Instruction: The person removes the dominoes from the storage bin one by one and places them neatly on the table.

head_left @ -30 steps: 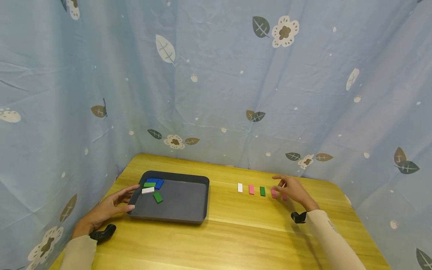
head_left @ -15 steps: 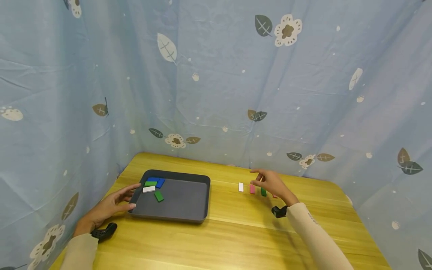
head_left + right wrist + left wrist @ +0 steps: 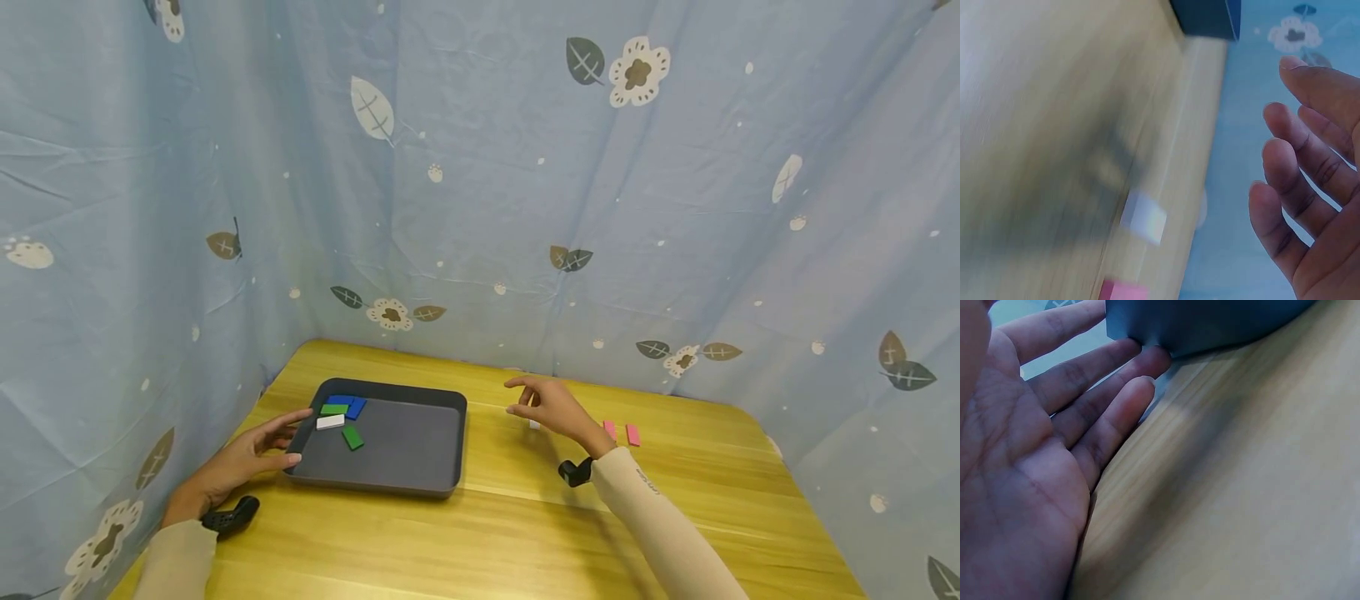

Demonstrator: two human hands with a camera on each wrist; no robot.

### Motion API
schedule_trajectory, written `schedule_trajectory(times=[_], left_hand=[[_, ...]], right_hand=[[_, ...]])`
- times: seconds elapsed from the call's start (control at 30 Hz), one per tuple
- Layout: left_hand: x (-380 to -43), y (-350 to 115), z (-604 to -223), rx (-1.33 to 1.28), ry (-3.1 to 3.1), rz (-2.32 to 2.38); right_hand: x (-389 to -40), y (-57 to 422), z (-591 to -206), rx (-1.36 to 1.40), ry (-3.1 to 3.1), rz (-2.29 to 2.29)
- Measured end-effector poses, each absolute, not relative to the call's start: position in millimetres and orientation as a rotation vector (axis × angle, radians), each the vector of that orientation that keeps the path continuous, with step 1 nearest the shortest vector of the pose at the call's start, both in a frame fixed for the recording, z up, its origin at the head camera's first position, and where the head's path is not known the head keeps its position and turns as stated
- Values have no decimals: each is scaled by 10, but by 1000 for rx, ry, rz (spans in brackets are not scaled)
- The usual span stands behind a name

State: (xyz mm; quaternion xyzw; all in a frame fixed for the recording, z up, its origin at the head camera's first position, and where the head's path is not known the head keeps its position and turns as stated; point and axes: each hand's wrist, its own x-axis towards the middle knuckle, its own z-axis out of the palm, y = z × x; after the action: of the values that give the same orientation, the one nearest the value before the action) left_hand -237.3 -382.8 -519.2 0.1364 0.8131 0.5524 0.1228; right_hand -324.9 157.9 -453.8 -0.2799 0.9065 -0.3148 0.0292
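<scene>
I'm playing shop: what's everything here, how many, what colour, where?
Yellow wood-grain table: one, yellow, in front.
Flowered blue cloth: unclear count, pale blue, behind table.
Grey rectangular tray: one, dark grey, table's left.
Blue oblong blocks: two, blue, tray's far left corner.
Green oblong blocks: two, green, tray's left half.
White oblong blocks: two, white, one in tray, one on table.
Pink oblong blocks: at least two, pink, on the table; maybe more hidden.
Black wrist devices: two, black, both wrists.
Beige sleeves: two, beige, both arms.
Left hand: one, bare, at tray's left side.
Right hand: one, bare, above the table.
</scene>
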Motion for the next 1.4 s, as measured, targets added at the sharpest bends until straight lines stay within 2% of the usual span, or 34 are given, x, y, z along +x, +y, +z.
schedule_trajectory(times=[0.27, 0.83, 1.4], left_hand=[[-2346, -3807, -5176, 394, 2375, 1608], [-2307, -3791, -5149, 380, 2350, 1617], [-2345, -3808, -5187, 395, 2362, 1631]], right_hand=[[-3217, 1217, -4546, -959, 2688, -1083], [-3057, 336, -4528, -1149, 2540, -1034], [-2815, -317, -4655, -1233, 2472, -931]])
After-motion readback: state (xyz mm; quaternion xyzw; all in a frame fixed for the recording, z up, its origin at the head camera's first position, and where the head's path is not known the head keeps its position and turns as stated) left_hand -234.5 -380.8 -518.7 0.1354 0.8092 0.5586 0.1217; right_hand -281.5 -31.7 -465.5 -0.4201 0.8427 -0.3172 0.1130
